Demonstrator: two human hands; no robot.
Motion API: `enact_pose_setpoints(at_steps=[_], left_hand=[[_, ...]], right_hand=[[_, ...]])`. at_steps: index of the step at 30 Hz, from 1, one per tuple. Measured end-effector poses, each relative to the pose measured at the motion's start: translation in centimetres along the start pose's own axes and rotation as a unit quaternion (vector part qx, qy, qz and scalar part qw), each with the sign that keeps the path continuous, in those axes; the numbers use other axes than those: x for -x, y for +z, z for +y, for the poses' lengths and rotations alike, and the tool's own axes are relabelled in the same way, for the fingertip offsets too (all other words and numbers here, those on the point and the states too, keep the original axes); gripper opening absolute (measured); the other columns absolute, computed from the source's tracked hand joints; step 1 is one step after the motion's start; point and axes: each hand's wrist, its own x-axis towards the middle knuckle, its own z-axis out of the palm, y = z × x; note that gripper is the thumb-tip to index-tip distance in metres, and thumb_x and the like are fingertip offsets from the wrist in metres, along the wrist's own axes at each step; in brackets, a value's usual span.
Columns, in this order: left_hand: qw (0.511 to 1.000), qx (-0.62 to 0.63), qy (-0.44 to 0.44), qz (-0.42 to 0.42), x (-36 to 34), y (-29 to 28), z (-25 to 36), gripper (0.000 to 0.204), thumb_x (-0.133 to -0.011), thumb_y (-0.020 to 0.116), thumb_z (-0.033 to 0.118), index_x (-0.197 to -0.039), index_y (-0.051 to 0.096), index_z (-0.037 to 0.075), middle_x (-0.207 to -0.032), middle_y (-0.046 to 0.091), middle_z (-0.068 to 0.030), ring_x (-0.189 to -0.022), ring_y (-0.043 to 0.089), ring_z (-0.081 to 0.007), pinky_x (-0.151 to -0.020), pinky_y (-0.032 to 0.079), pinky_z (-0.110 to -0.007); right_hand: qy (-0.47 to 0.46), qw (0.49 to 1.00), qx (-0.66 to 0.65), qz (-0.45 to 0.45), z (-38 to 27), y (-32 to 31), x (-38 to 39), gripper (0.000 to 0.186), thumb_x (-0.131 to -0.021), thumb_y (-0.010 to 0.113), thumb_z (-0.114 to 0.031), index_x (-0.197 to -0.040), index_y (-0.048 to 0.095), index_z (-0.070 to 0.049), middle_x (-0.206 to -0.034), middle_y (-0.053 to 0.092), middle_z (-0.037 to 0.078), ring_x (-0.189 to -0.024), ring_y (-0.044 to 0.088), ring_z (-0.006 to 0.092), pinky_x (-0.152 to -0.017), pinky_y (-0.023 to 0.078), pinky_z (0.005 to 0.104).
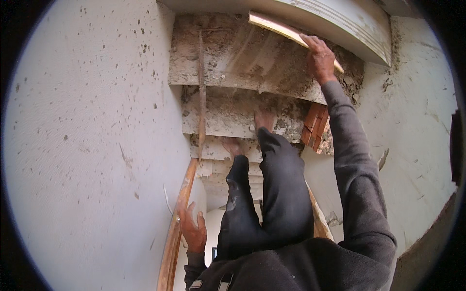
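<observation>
At the upper right my right hand (322,60) is closed on a long, pale straightedge (277,27). The bar slants across the top stair step (233,72), its far-left end beside a moulded white edge. That step is coated in brown dirt or mortar, with smeared streaks across it. Low on the left, my left hand (195,230) has its fingers apart beside the wooden handrail (180,218); whether it touches the rail I cannot tell. My bare feet (264,119) stand on lower steps, one higher than the other.
Several red bricks (315,125) are stacked at the right end of a step. A thin wooden stick (202,92) lies down across the steps at left. A speckled white wall (97,121) rises on the left, and another stained wall (412,121) on the right.
</observation>
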Motion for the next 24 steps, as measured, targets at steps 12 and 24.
enact_pose_setpoints(at_steps=[12,24], left_hand=[[0.993,0.081,-0.051,-0.065,1.3,2.7,-3.0,0.03,-0.083,0.055,0.005,-0.112,0.054,-0.005,-0.126,0.047,-0.0248,-0.119,0.044,-0.0416,-0.101,0.035,-0.045],[0.992,0.084,-0.015,-0.088,2.0,4.7,-5.0,0.03,-0.083,0.055,0.005,-0.112,0.054,-0.004,-0.118,0.052,-0.025,-0.114,0.048,-0.0412,-0.098,0.037,-0.044]], right_hand=[[-0.066,0.988,-0.04,-0.133,-11.3,3.7,0.6,0.028,-0.092,0.049,-0.008,-0.118,0.056,-0.016,-0.117,0.062,0.008,-0.105,0.06,0.0263,-0.09,0.051,0.0356],[-0.22,0.917,-0.222,-0.246,-14.3,-3.4,8.1,0.03,-0.082,0.053,-0.009,-0.111,0.061,-0.011,-0.098,0.064,0.007,-0.09,0.061,0.0223,-0.081,0.051,0.0345]])
